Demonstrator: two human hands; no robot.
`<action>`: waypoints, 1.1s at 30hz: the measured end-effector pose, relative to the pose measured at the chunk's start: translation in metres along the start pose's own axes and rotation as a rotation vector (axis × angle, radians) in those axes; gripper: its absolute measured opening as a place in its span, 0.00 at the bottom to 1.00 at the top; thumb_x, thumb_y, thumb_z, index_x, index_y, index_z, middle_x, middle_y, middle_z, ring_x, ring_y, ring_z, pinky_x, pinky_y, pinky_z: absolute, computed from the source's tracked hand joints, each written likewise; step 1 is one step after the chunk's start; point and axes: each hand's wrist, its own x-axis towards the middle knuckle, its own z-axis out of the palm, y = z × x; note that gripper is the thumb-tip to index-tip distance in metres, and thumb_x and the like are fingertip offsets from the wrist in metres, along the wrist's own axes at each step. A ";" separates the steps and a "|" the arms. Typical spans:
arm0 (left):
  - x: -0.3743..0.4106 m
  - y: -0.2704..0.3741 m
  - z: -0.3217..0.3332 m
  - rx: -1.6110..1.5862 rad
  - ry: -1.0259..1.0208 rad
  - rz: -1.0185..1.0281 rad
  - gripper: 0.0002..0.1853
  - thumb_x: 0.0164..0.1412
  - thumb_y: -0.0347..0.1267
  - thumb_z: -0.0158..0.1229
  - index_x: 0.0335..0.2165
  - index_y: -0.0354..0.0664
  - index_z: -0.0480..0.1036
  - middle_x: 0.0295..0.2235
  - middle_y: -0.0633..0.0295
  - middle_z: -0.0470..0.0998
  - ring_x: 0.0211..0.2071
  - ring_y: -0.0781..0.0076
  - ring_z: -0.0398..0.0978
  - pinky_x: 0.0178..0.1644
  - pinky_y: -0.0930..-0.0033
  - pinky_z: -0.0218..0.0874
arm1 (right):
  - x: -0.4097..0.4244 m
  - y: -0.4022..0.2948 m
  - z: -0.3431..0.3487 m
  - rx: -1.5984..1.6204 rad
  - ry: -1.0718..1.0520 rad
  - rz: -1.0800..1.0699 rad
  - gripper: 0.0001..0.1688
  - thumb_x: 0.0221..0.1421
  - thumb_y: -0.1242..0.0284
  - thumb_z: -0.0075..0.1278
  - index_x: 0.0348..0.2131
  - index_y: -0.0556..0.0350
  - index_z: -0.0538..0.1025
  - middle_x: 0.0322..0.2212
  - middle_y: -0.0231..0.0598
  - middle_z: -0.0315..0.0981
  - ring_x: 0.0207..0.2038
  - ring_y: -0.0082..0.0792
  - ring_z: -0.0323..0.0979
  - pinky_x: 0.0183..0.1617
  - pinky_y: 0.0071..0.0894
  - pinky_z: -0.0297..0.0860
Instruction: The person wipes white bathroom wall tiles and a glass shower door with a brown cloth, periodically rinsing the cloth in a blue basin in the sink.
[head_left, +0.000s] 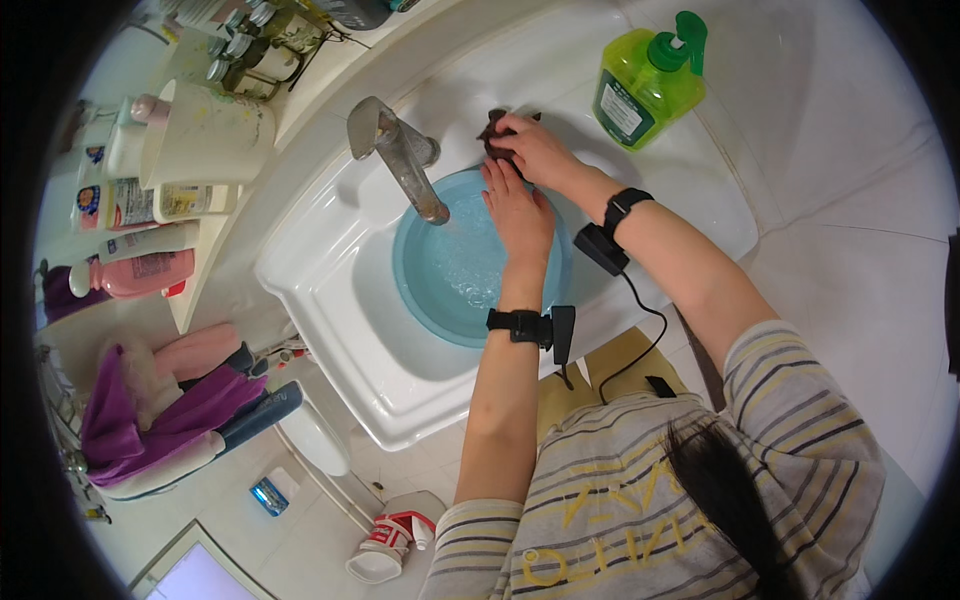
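Observation:
A crumpled dark brown item, perhaps a wet cloth, lies on the back ledge of the white sink. My right hand is curled over it, fingers gripping it. Just below, my left hand reaches over the rim of a light blue plastic basin. Its fingers are stretched out and slightly spread, with the tips at the item's lower edge. Water with bubbles stands in the basin, under the spout of a metal faucet. The underside of the item is hidden.
A green pump soap bottle stands on the ledge to the right. On the left, a shelf holds a cream cup, jars and a pink bottle. Straps with black devices circle both wrists, and a cable hangs from them.

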 end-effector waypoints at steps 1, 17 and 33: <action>-0.006 -0.002 -0.003 -0.004 -0.007 0.001 0.38 0.53 0.25 0.56 0.60 0.26 0.53 0.63 0.39 0.51 0.65 0.41 0.48 0.66 0.44 0.43 | -0.008 0.001 -0.001 -0.011 -0.045 -0.028 0.15 0.49 0.82 0.47 0.36 0.53 0.80 0.44 0.36 0.69 0.45 0.45 0.68 0.48 0.41 0.69; -0.088 0.012 -0.095 -1.302 -0.553 -0.314 0.31 0.60 0.29 0.60 0.59 0.36 0.59 0.54 0.58 0.69 0.54 0.62 0.69 0.59 0.59 0.59 | -0.080 -0.158 -0.117 0.828 -0.339 0.261 0.18 0.59 0.75 0.48 0.49 0.59 0.71 0.45 0.34 0.72 0.45 0.29 0.72 0.51 0.30 0.68; -0.114 -0.128 -0.094 0.073 -0.315 -0.202 0.39 0.54 0.42 0.62 0.60 0.39 0.56 0.52 0.41 0.65 0.48 0.39 0.68 0.49 0.50 0.67 | 0.019 -0.189 -0.047 -0.072 0.035 -0.258 0.25 0.58 0.75 0.46 0.56 0.48 0.68 0.62 0.37 0.56 0.65 0.44 0.52 0.64 0.43 0.59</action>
